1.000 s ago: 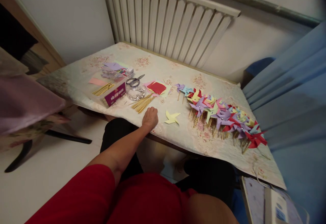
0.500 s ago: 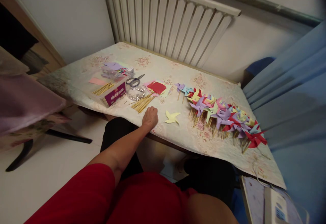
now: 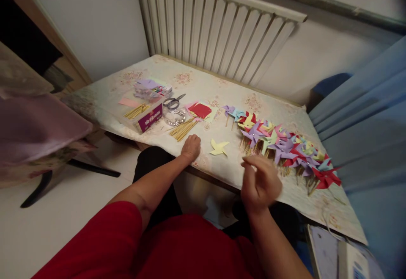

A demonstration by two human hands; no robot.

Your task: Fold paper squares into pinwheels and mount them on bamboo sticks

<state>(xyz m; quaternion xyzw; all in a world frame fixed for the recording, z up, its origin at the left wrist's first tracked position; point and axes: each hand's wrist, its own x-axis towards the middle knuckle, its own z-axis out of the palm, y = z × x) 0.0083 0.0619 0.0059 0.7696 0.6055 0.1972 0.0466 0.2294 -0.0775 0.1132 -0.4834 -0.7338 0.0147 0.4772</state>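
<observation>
My left hand (image 3: 191,147) rests on the near edge of the table, fingers curled in; whatever they may hold is hidden. Just beyond it lies a bundle of thin wooden sticks (image 3: 183,130). A pale yellow paper pinwheel (image 3: 219,147) lies flat to its right, touched by neither hand. My right hand (image 3: 260,181) is raised over the table's front edge, thumb and fingers curled together; I cannot make out anything in them. Behind it stand many finished pinwheels (image 3: 283,147) on sticks, in purple, red, yellow, green and blue.
A clear box with a purple label (image 3: 150,118) holds more sticks at the left. Near it are scissors (image 3: 174,101), a dish of small shiny pieces (image 3: 174,118) and stacked red paper squares (image 3: 200,110). A radiator (image 3: 218,29) lines the wall; a blue curtain (image 3: 374,118) hangs at right.
My right hand has risen into view at the front of the table. My left hand stays at the edge, and the view has shifted slightly.
</observation>
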